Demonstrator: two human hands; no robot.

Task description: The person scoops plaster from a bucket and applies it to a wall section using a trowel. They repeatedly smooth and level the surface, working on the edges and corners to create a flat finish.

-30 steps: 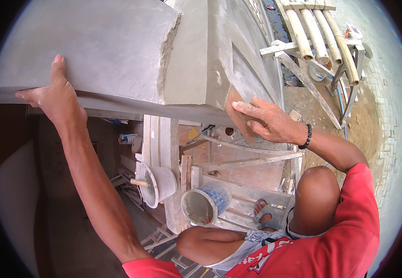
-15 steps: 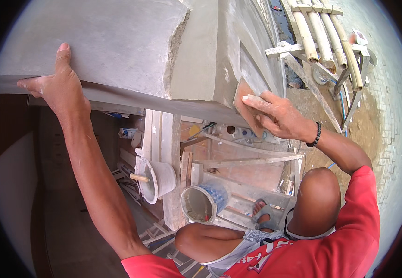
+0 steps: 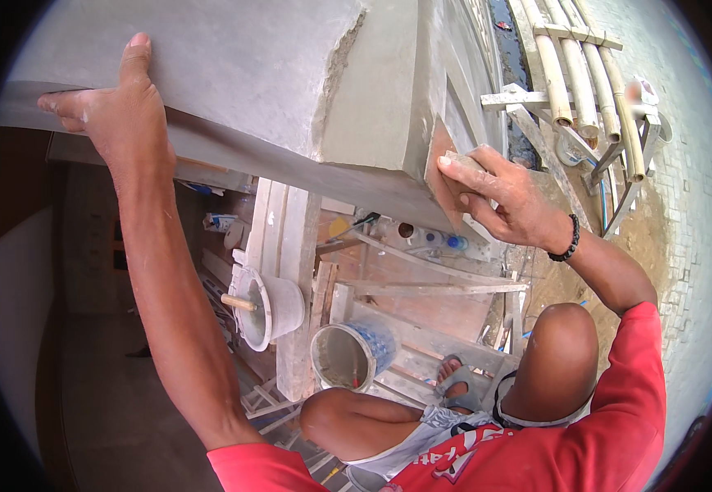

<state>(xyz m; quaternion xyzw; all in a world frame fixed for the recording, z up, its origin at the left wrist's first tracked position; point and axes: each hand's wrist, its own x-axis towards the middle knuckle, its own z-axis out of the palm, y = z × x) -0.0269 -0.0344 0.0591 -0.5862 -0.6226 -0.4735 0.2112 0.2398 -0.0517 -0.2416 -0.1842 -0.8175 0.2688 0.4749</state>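
Observation:
A grey cement-plastered ledge (image 3: 233, 74) spans the upper left, with a rough break across its plaster. My left hand (image 3: 118, 107) rests against its near edge, thumb raised along the top face and fingers stretched out to the left. At the ledge's right corner, my right hand (image 3: 503, 193) pinches a thin reddish-brown flat piece (image 3: 439, 168). That piece lies against the plastered end face; whether it is sandpaper or a scraper I cannot tell. A dark beaded bracelet (image 3: 570, 239) circles my right wrist.
Below hang a whitish bucket (image 3: 284, 310) with a wooden handle across it and a blue-patterned bucket (image 3: 376, 348). Wooden scaffold boards (image 3: 298, 246) stand beneath the ledge. Bamboo poles (image 3: 581, 82) lie on a trestle at upper right, beside paving (image 3: 700, 180).
The view has shifted, so the ledge and buckets sit slightly differently in it. My right hand still holds the brown piece at the corner; my left hand remains at the edge.

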